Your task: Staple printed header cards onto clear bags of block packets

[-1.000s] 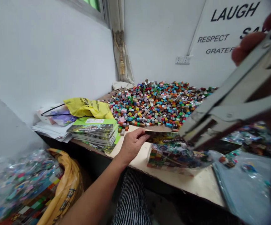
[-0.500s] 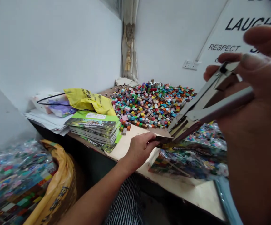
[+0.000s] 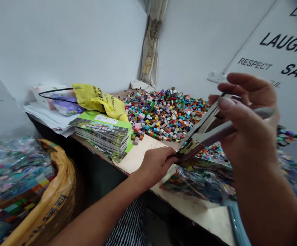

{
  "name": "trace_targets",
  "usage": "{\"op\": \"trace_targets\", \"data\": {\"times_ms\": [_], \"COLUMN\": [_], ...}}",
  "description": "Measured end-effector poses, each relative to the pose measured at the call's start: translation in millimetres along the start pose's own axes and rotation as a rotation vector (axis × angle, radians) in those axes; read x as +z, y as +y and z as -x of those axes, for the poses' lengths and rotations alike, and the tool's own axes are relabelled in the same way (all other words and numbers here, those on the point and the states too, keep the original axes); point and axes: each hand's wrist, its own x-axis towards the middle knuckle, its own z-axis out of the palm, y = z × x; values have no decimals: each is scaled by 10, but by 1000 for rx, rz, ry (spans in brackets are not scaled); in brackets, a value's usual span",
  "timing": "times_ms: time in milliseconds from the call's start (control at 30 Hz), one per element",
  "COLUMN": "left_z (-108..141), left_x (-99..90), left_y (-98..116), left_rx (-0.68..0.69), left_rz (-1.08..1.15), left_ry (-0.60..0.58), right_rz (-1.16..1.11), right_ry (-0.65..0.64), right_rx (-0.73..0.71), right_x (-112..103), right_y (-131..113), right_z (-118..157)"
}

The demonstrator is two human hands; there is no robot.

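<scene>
My right hand point(image 3: 256, 126) grips a metal plier stapler point(image 3: 211, 135), its fingers wrapped round the upper arm and handle. The stapler's jaws reach down-left onto the edge of a dark printed card header point(image 3: 212, 168), close to my left fingertips. My left hand point(image 3: 155, 164) pinches the left end of this card between thumb and fingers. Below the card lies a clear plastic bag point(image 3: 197, 186) of colourful pieces, resting on the table. I cannot tell whether a staple has gone in.
A heap of small coloured blocks point(image 3: 164, 112) covers the back of the table point(image 3: 138, 155). Left of it are stacked booklets point(image 3: 102, 135), a yellow bag point(image 3: 99, 102) and white papers point(image 3: 48, 118). A yellow sack point(image 3: 58, 191) of bagged pieces stands at lower left.
My right hand and the stapler have come down and left, with the jaws nearer my left fingertips. My left hand keeps its pinch on the card. The view has shifted slightly.
</scene>
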Motion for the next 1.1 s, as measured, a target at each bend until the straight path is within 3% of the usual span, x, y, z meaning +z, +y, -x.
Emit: {"op": "trace_targets", "data": {"times_ms": [200, 367, 600, 767, 1100], "left_z": [-26, -50, -71, -75, -38], "left_x": [4, 5, -15, -30, -29], "left_y": [-19, -27, 25, 44, 6], "left_rx": [34, 33, 5, -3, 52], "left_rz": [-1, 5, -13, -32, 22], "left_ry": [-20, -11, -30, -37, -31], "right_rz": [80, 164, 189, 173, 232], "right_ry": [-34, -140, -184, -120, 28], "right_rx": [0, 92, 86, 88, -87], "right_x": [-180, -214, -279, -212, -138], "right_y": [70, 155, 222, 186, 197], "right_z": [45, 162, 148, 158, 151]}}
